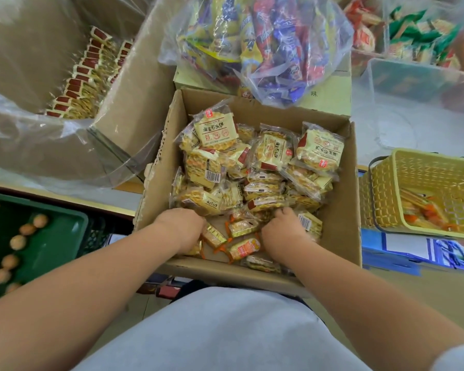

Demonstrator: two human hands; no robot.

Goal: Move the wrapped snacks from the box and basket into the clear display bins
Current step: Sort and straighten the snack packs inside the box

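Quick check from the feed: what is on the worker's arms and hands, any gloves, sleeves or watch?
No gloves: the left hand and right hand are bare, as are both forearms and wrists, with no watch or band. A short light grey sleeve shows at the right upper arm, matching the light grey shirt. Whether rings are worn cannot be told.

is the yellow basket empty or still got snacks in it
Not empty. A few orange-wrapped snacks lie at the bottom of the yellow basket, well below its rim.
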